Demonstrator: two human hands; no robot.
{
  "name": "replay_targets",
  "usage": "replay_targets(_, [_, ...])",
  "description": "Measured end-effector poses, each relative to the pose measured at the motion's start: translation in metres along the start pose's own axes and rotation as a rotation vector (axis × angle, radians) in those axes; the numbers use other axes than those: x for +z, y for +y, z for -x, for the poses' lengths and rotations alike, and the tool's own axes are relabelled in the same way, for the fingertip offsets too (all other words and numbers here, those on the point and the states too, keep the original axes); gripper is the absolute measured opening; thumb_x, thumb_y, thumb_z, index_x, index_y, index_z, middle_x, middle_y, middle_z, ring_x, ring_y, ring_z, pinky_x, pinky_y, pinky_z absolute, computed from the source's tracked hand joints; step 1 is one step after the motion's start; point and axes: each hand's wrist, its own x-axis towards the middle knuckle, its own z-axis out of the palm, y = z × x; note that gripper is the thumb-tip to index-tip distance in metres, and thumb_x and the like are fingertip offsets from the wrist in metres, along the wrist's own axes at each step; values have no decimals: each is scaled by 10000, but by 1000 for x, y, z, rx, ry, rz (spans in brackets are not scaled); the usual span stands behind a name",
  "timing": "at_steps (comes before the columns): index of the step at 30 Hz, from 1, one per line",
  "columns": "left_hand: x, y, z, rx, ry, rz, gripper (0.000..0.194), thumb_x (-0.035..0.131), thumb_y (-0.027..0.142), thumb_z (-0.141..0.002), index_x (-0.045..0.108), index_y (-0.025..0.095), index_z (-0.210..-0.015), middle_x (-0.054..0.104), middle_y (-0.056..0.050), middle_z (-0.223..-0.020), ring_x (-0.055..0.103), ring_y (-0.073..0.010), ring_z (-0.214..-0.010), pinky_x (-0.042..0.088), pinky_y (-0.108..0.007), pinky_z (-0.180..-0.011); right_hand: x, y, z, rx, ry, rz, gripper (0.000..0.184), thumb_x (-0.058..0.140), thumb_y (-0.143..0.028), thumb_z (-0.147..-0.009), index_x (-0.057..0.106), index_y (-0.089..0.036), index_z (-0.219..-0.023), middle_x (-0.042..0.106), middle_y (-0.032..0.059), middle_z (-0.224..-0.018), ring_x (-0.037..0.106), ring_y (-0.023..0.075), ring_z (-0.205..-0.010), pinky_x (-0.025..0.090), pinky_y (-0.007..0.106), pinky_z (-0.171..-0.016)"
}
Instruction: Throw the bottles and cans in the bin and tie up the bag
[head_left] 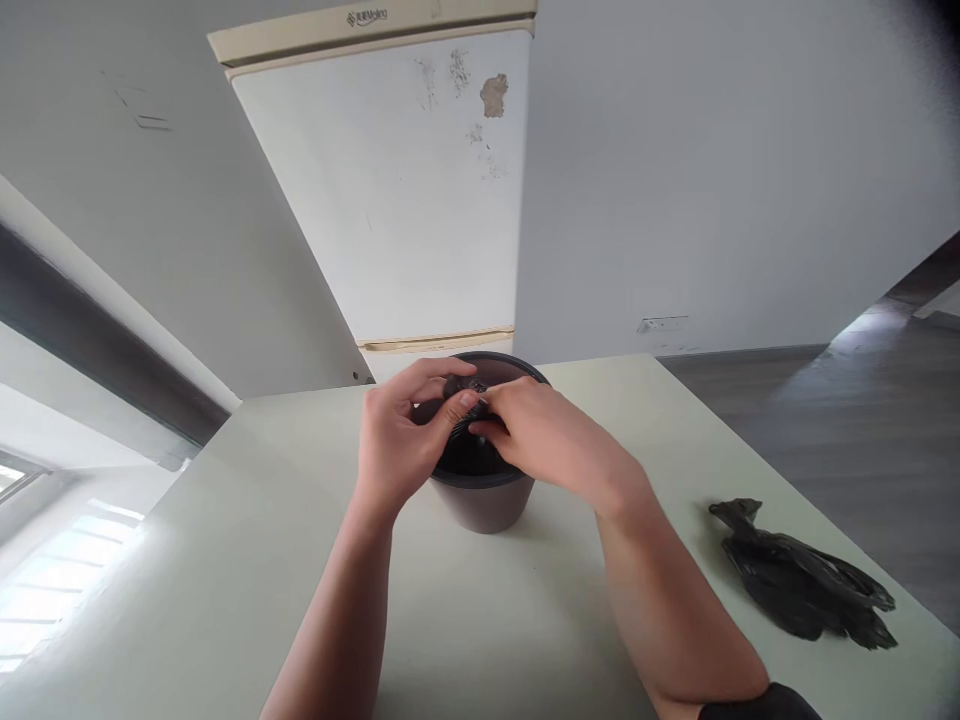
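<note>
A brown-grey bin (482, 508) with a dark rim stands upright on the table, its mouth facing up. Over that mouth, my left hand (401, 440) and my right hand (547, 430) meet, fingers closed around a small bunched piece of black plastic bag (474, 386). My left thumb presses against the bunch, while the right fingers pinch it from the other side. Most of the bunch is hidden by the fingers. The bin's inside looks dark, and I cannot tell what lies in it. A crumpled black plastic bag (799, 580) lies apart on the right of the table.
The pale table (465, 620) reaches across the foreground. Behind it stands a white fridge (390, 190) with a cream trim and peeled patches. Grey walls (712, 170) rise at the back. To the right is a grey wooden floor (795, 410), and bright light falls at the lower left.
</note>
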Motion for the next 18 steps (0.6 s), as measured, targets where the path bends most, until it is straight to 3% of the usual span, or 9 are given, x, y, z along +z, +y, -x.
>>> replay_targets(2, [4, -3, -1, 29, 97, 26, 251, 716, 470, -968, 779, 239, -1043, 722, -7, -740, 720, -191, -785, 563, -329, -797, 1, 1, -3, -45, 96, -4, 270, 597, -138, -1004, 602, -223, -748, 673, 47, -787, 578, 192, -657, 331, 340, -626])
replay_targets(5, [10, -14, -5, 25, 345, 90, 399, 454, 550, -1089, 705, 239, -1087, 792, -57, -981, 757, -209, -977, 564, -343, -870, -4, 1, -7, -112, 279, -92, 232, 533, -144, -1057, 632, -225, -864, 680, 39, -872, 610, 193, -769, 392, 322, -689])
replay_targets(7, [12, -26, -7, -18, 430, 96, 401, 408, 564, -1100, 653, 247, -1109, 794, -70, -1092, 750, -206, -1043, 557, -332, -862, -9, -1, -7, -138, 376, -149, 227, 479, -165, -1089, 631, -228, -933, 661, 34, -899, 613, 191, -820, 434, 313, -731])
replay_targets(10, [13, -45, -10, -91, 423, 95, 335, 502, 547, -1067, 655, 250, -1079, 774, -63, -1120, 740, -209, -1057, 552, -312, -824, -15, -2, -3, -151, 497, -152, 225, 433, -196, -1111, 628, -238, -1006, 646, 45, -968, 626, 203, -921, 486, 317, -811])
replay_targets(13, [15, -59, -9, -161, 364, 212, 281, 554, 484, -1037, 682, 237, -997, 753, -50, -990, 739, -213, -982, 555, -311, -802, -22, -3, 8, -102, 646, -162, 229, 423, -254, -1125, 645, -250, -1068, 652, 56, -1065, 644, 220, -1052, 528, 342, -918])
replay_targets(18, [16, -67, -4, -146, 404, 192, 167, 652, 360, -917, 682, 196, -909, 712, -23, -913, 677, -199, -933, 538, -295, -810, -41, -16, 44, 3, 1074, -288, 252, 416, -339, -1126, 649, -254, -1079, 675, 63, -1118, 670, 267, -1173, 543, 415, -1057])
